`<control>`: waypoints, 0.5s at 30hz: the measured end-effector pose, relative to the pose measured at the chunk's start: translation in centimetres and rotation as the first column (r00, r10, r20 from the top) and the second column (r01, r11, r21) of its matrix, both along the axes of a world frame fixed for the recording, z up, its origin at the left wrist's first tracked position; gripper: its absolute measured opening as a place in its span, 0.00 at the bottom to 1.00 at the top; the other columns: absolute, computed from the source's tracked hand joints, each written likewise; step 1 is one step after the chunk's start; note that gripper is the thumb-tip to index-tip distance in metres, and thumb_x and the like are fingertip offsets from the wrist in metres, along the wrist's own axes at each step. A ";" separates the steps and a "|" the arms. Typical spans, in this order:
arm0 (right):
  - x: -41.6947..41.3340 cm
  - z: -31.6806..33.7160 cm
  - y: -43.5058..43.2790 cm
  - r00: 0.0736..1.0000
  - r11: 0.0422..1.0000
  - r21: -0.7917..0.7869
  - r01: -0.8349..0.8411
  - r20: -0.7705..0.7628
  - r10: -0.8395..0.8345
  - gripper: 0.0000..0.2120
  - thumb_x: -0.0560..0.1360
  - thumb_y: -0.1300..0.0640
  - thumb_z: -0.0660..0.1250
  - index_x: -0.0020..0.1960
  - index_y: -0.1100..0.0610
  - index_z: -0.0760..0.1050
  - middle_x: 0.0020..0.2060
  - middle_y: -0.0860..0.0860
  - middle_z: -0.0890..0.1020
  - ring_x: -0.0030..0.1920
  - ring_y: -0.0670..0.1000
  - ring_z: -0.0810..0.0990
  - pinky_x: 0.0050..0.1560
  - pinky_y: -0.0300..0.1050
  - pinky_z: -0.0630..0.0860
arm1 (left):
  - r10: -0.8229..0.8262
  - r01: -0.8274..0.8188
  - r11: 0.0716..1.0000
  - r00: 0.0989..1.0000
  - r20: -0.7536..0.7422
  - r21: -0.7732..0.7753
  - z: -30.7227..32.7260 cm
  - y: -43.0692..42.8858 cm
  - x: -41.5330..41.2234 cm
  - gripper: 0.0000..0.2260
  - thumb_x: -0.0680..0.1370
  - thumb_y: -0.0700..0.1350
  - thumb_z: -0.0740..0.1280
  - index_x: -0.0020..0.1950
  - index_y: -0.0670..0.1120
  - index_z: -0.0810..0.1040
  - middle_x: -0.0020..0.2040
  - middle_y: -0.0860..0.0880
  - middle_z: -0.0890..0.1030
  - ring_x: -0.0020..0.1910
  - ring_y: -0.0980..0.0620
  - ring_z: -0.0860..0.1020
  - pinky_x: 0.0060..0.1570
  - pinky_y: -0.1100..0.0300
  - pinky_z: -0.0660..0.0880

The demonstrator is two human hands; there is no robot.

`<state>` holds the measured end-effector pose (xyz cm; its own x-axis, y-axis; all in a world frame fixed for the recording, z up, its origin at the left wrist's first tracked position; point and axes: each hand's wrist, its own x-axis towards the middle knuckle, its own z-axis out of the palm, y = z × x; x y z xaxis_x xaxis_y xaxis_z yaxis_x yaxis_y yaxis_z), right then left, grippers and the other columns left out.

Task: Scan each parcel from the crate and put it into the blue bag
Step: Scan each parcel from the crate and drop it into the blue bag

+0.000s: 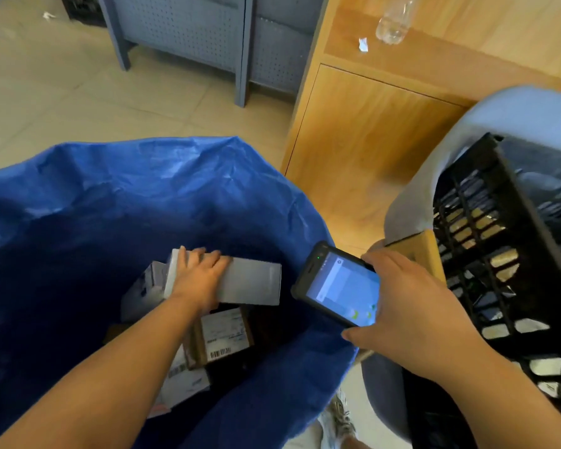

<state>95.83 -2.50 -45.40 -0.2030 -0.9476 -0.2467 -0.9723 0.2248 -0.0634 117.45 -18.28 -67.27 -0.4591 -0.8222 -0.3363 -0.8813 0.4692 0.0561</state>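
A white box-shaped parcel is gripped by the left hand, fingers curled over it, inside the open blue bag, just above other labelled parcels. A handheld scanner, screen lit, is clasped at its edges by the right hand over the bag's rim. The black crate is seen tilted at the right.

No words or numbers can be read. A barcode stands on the white label of a brown parcel in the blue bag, and the print around it is blurred. The handheld scanner screen on the right shows only illegible marks.
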 end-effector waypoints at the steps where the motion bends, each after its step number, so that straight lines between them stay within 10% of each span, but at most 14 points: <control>1: -0.2 -0.2 -0.1 1.000 1.000 0.004 0.005 0.006 -0.005 0.38 0.60 0.39 0.74 0.65 0.46 0.62 0.55 0.41 0.69 0.56 0.47 0.71 0.48 0.43 0.70 | -0.053 0.052 0.999 0.997 0.060 0.013 -0.8 -0.3 -0.4 0.38 0.72 0.48 0.71 0.77 0.53 0.54 0.79 0.49 0.52 0.77 0.40 0.48 0.73 0.40 0.40; 4: -0.7 -0.6 -0.2 0.999 1.000 0.013 0.020 0.025 -0.020 0.42 0.60 0.39 0.74 0.69 0.45 0.61 0.60 0.39 0.69 0.61 0.45 0.70 0.54 0.43 0.71 | -0.116 0.089 0.987 0.970 0.212 0.133 -2.4 -0.4 -1.4 0.30 0.77 0.42 0.66 0.77 0.48 0.58 0.79 0.45 0.48 0.77 0.38 0.46 0.75 0.45 0.49; 8: -1.0 -0.7 0.0 0.999 0.999 0.022 0.023 0.023 -0.023 0.45 0.61 0.39 0.74 0.72 0.45 0.59 0.64 0.40 0.68 0.63 0.45 0.69 0.55 0.42 0.71 | -0.061 -0.012 0.968 0.958 0.280 0.251 -2.8 0.4 -1.2 0.18 0.79 0.41 0.61 0.70 0.45 0.70 0.71 0.45 0.66 0.69 0.43 0.65 0.65 0.49 0.69; 15: -0.6 1.7 1.9 0.999 0.999 0.026 0.040 0.014 -0.040 0.38 0.60 0.42 0.74 0.65 0.47 0.64 0.55 0.43 0.71 0.54 0.48 0.72 0.50 0.46 0.73 | 0.029 -0.070 0.972 0.983 0.180 0.224 0.7 2.7 0.7 0.17 0.79 0.54 0.60 0.65 0.49 0.74 0.62 0.47 0.75 0.60 0.47 0.74 0.57 0.52 0.72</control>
<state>95.24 -0.55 -43.72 -0.2367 -0.9320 -0.2746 -0.9615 0.2652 -0.0713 118.16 -15.58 -66.55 -0.3374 -0.7344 -0.5889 -0.9089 0.4171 0.0006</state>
